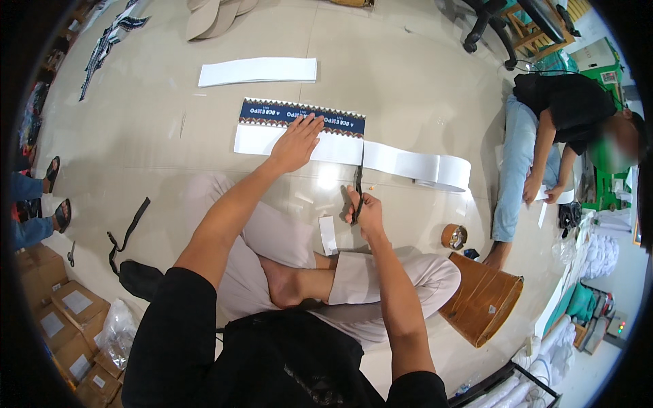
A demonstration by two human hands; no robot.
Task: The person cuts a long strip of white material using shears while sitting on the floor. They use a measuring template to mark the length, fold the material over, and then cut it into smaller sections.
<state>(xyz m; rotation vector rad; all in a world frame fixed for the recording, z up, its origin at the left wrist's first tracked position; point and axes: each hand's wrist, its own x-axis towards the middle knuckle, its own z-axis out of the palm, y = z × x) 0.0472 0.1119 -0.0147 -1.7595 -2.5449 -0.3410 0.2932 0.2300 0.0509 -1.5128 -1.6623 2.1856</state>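
Note:
On the tiled floor, a navy printed strip with a zigzag border (343,121) lies on a white band (258,139). My left hand (296,143) lies flat on these strips, fingers stretched out. My right hand (364,211) grips black scissors (358,178), whose blades point away from me at the strips' right end. To the right the white band continues into a loose roll (442,173). A separate white strip (257,71) lies farther off, and a small white piece (328,234) is by my legs.
A person (558,102) sits at the right, holding white material. Around me are a round container (454,236), a brown wooden piece (479,299), a black pouch (139,279) and cardboard boxes (75,326). A wheeled chair (490,17) stands behind; someone's sandalled feet (61,214) show at left.

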